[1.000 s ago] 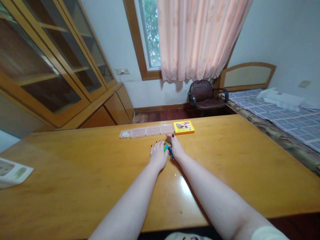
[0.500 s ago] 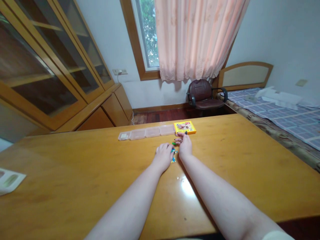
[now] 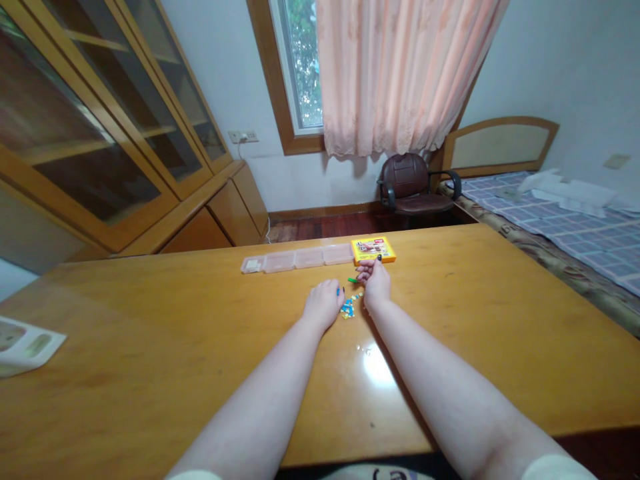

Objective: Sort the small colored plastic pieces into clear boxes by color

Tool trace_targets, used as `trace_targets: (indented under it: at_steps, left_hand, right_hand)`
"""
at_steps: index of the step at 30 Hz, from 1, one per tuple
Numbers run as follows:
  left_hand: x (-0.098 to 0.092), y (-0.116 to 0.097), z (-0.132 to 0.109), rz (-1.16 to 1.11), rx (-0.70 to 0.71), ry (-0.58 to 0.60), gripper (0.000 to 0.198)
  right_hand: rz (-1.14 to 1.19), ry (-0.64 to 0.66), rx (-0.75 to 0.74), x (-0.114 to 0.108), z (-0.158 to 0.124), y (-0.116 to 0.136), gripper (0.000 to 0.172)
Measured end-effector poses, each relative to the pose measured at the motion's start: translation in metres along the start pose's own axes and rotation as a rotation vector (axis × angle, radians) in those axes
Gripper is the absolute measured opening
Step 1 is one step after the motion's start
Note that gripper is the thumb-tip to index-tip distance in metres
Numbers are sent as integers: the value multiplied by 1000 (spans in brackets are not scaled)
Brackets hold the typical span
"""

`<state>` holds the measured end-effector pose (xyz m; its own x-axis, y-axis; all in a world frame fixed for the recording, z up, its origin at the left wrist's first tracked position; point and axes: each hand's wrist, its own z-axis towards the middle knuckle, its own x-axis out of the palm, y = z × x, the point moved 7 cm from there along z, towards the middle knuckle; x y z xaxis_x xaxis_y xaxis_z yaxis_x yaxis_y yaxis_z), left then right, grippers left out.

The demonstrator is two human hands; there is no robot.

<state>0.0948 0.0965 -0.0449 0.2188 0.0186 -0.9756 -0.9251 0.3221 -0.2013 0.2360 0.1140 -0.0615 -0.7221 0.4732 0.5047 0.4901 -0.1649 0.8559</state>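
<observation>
A small heap of coloured beads (image 3: pixel 349 307), blue, yellow and green, lies on the wooden table (image 3: pixel 150 347) between my two hands. My left hand (image 3: pixel 323 305) rests beside the heap with its fingers curled down onto the table. My right hand (image 3: pixel 375 283) is just right of the heap, fingers bent in a pinch near a small green piece (image 3: pixel 353 281); what the fingertips hold is too small to name. A clear plastic compartment box (image 3: pixel 296 259) lies beyond the hands, with a yellow box (image 3: pixel 373 249) at its right end.
A white packet (image 3: pixel 25 342) lies at the table's left edge. A glass-fronted wooden cabinet (image 3: pixel 100 133) stands to the left. A brown armchair (image 3: pixel 413 187), a curtained window and a bed (image 3: pixel 565 213) are beyond the table.
My hands have drawn apart, uncovering the beads. My right hand moved right and forward toward the yellow box, and my left hand's fingers curled in.
</observation>
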Motion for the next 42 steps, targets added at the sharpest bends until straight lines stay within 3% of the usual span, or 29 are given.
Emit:
trace_targets:
  at_steps: [7,14,17,20,23,28,31,33,38,42]
  left_hand:
    - [-24,24,-1,-258,-8,-129,22]
    - [-34,29,-14,92,-182,-66,25]
    - [-26,21,-24,147,-275,-57,33]
    - [-10,16,-30,149,-363,-3,56]
    - [5,9,-27,114,-282,47,69]
    - [11,-10,-17,25,71,77,54]
    - [8,-20,-17,-13,182,68,42]
    - [4,-21,-16,-26,164,31,35]
    - [-4,-4,-11,37,-112,-80,21]
    - [-4,-6,-8,64,-76,-66,19]
  right_hand:
    - [26,-27,25,-5,5,0,36]
    - [23,-24,39,-4,5,0,37]
    - [15,-34,67,-4,5,-2,38]
    - [7,-44,74,-4,5,-3,39]
    - [7,-41,73,-4,6,-4,40]
    - [-12,-31,88,-4,8,-9,42]
    - [-21,-22,50,-5,8,-8,41]
    - [-25,-17,33,-5,8,-7,41]
    - [-61,13,11,-1,3,-7,41]
    - [-98,46,-26,3,-1,-5,40]
